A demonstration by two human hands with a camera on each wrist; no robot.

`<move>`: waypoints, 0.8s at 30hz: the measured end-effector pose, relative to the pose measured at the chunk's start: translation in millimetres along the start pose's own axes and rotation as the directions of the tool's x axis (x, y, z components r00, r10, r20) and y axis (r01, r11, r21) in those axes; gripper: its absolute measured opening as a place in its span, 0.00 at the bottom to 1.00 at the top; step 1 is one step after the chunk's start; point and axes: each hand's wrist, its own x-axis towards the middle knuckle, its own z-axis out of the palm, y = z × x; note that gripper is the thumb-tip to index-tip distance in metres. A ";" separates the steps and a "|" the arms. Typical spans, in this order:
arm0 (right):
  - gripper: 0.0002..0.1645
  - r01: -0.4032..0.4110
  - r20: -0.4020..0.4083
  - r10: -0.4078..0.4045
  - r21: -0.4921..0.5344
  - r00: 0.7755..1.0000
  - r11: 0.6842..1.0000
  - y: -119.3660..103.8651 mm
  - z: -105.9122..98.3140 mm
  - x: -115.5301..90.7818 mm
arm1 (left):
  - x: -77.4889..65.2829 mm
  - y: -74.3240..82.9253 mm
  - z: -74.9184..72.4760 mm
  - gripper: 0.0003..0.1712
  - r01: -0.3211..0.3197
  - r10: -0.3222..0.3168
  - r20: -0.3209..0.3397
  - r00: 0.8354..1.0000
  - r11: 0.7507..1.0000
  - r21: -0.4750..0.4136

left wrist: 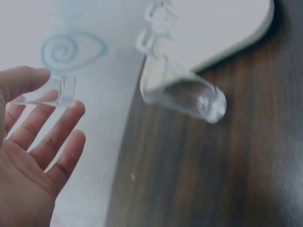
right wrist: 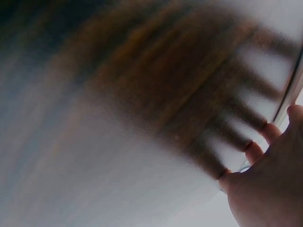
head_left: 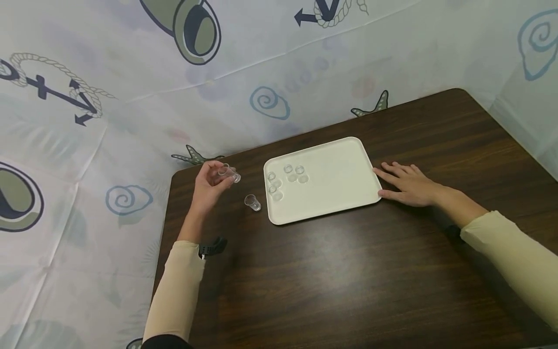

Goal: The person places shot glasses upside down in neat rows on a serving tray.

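Observation:
In the head view, my left hand (head_left: pixel 206 188) holds a small clear shot glass (head_left: pixel 231 173), tilted, above the table's far left part. The left wrist view shows this held glass (left wrist: pixel 65 91) between thumb and fingers. Below it on the table, left of the tray, stands another clear shot glass (head_left: pixel 253 202). Several more shot glasses (head_left: pixel 300 170) stand in the left part of a white tray (head_left: pixel 335 179). My right hand (head_left: pixel 410 185) lies with spread fingers at the tray's right edge, thumb and index fingertip touching it. In the right wrist view the right hand (right wrist: pixel 270 189) is partly cut off.
The dark wood-grain table (head_left: pixel 331 291) reaches back to a pale cloth backdrop (head_left: pixel 226 116) with sea prints, which also hangs along the left side. A dark wrist strap (head_left: pixel 212 246) is on the left forearm.

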 end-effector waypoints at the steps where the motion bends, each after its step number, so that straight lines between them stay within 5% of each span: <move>1: 0.45 0.000 0.000 0.000 0.001 1.000 1.000 -0.3 0.0 -0.2 | 2.1 1.6 2.2 0.24 -0.009 0.009 0.012 1.000 1.000 0.017; 6: 0.45 0.004 0.001 -0.004 0.008 1.000 1.000 -2.0 -0.9 -1.8 | 11.0 5.7 15.2 0.23 -0.069 0.054 0.075 0.996 0.976 0.205; 13: 0.44 0.008 -0.006 -0.008 -0.002 1.000 1.000 -4.5 -3.2 -2.5 | 18.7 15.8 37.4 0.21 -0.171 0.082 0.210 0.974 0.875 0.453; 18: 0.44 0.010 -0.006 -0.010 -0.002 1.000 1.000 -4.7 -3.4 -1.8 | 21.7 20.8 51.2 0.20 -0.252 0.061 0.307 0.950 0.731 0.634; 24: 0.44 0.009 -0.006 -0.009 0.003 1.000 1.000 -3.9 -2.7 -2.2 | 26.3 23.3 69.2 0.19 -0.382 0.029 0.437 0.899 0.543 0.748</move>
